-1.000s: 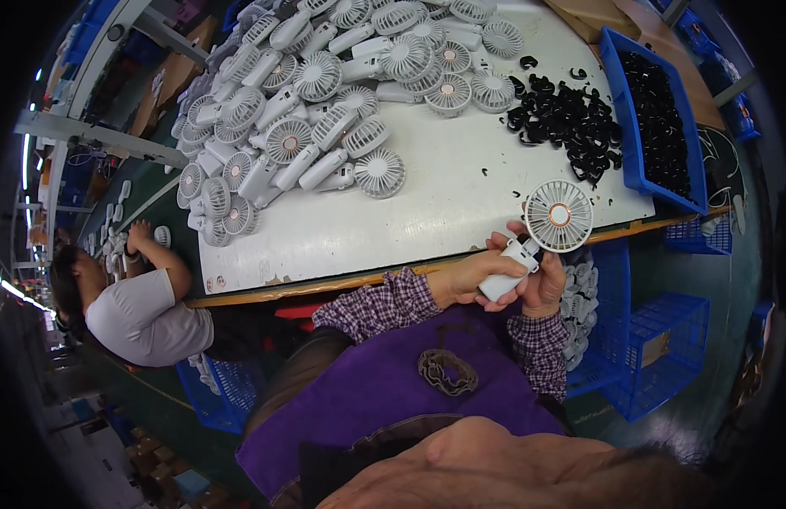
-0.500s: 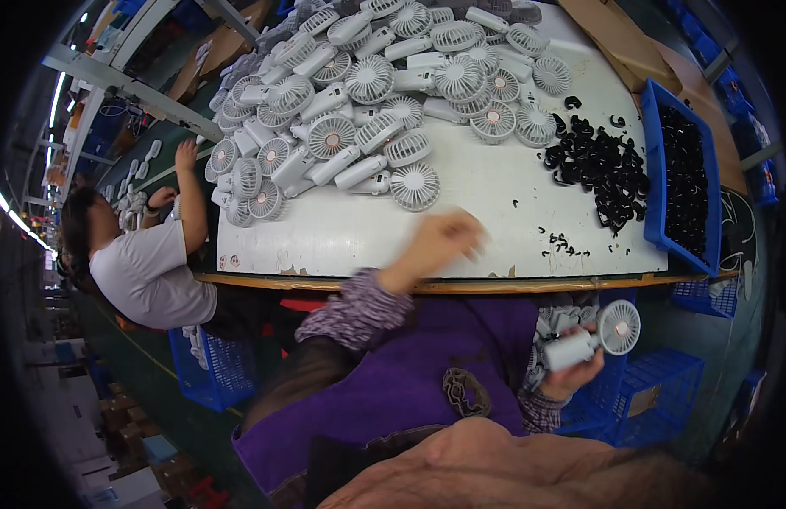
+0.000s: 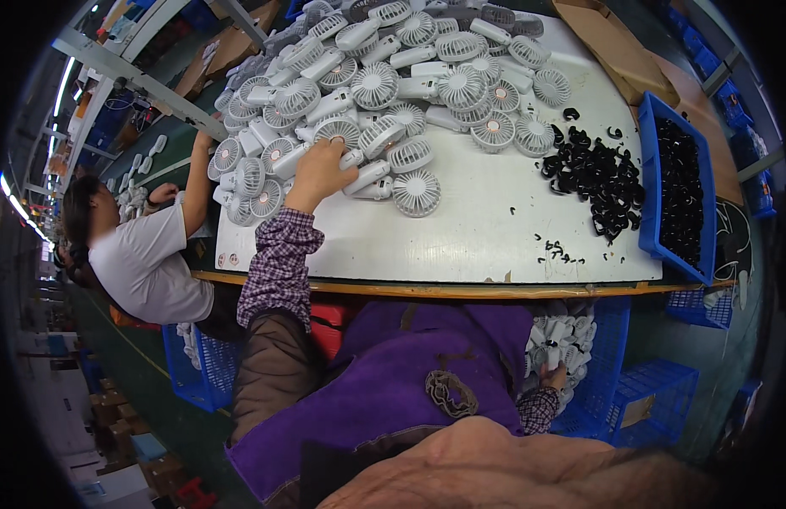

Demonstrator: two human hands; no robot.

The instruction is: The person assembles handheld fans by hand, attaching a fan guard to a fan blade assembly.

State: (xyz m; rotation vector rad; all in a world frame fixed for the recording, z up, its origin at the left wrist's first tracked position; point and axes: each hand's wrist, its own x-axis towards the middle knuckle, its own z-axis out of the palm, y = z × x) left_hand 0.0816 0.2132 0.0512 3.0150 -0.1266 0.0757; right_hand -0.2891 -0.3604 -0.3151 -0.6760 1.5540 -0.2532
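A big heap of white handheld fans covers the back and left of the white table. My left hand, in a checked sleeve, reaches into its front edge. Its fingers are curled round a handheld fan lying among the others. Low at my right side, my right hand is down at a blue basket piled with more of these fans. A white handle stands at its fingers, which look closed on it; part of that hand is hidden.
Small black curved pieces lie loose on the right of the table, beside a blue tray of them. A cardboard box sits behind. At left, a co-worker reaches toward the table. A blue crate stands low right.
My left hand has moved left and away from me, from over the table's front onto the fan heap. My right hand has lowered its fan into the basket.
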